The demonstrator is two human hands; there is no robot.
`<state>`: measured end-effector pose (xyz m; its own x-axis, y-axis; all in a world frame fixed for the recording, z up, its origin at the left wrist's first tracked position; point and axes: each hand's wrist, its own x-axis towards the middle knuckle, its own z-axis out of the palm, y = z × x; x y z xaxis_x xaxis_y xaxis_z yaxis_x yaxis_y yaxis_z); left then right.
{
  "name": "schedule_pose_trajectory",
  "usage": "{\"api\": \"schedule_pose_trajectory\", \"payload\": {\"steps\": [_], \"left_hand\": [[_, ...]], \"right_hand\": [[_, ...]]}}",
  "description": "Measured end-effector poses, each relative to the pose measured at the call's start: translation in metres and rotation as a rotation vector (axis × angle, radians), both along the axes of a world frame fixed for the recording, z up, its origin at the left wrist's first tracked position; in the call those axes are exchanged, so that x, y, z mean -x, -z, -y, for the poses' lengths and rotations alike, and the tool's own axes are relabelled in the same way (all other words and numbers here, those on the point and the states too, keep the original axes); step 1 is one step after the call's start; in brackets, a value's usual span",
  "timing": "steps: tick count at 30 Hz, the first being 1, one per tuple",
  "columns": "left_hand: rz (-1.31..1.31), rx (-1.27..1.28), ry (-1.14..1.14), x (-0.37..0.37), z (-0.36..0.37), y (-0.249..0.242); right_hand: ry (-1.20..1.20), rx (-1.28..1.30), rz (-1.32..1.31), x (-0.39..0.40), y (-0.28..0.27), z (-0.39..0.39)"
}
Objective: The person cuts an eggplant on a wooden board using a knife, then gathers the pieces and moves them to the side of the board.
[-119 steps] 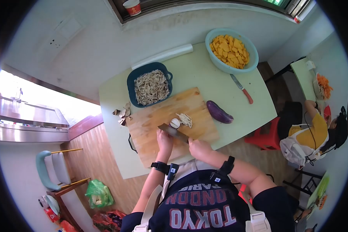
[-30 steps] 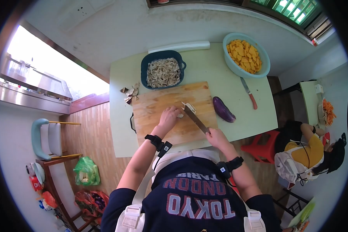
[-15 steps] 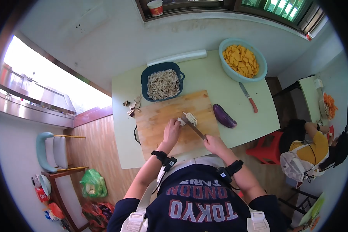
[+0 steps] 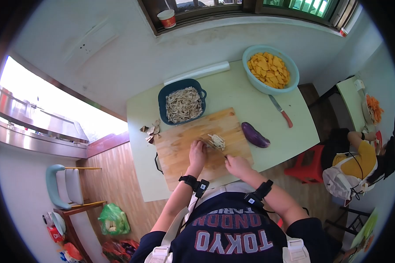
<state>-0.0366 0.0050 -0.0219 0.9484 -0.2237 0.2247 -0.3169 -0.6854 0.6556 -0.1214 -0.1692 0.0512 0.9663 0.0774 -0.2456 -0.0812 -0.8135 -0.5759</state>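
Note:
My right hand is closed round the handle of a kitchen knife, whose blade slants across the board toward my left fingers. Bent over the wooden cutting board, my left hand presses down at the blade's far end, on a pale vegetable piece that the fingers mostly hide. Just right of the blade lies a small heap of thin pale strips. Behind the board, a dark blue basin holds many similar strips. A purple eggplant rests on the table, right of the board.
A light blue bowl of orange slices stands at the back right, near a red-handled knife. Dark trimmings lie left of the board. A white roll lies along the back edge. Another person sits at right.
The knife blade has swung left and flatter toward my left fingers, and my right hand has shifted slightly left. The pale piece at my left fingertips is now mostly covered. The whole view has shifted slightly.

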Motion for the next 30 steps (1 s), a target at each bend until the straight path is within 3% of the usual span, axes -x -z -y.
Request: {"api": "schedule_pose_trajectory", "payload": {"steps": [14, 23, 25, 30], "left_hand": [[0.002, 0.030, -0.036, 0.001, 0.004, 0.004], [0.013, 0.003, 0.000, 0.002, 0.000, 0.001], [0.020, 0.005, -0.026, 0.003, 0.002, 0.000], [0.086, -0.093, -0.012, 0.002, 0.003, -0.001]], "right_hand": [[-0.066, 0.031, -0.101, -0.009, -0.015, -0.015], [-0.011, -0.077, -0.011, -0.038, 0.018, -0.013], [-0.015, -0.064, 0.051, -0.025, -0.001, -0.006], [-0.047, 0.057, -0.077, -0.004, -0.015, -0.007]]}}
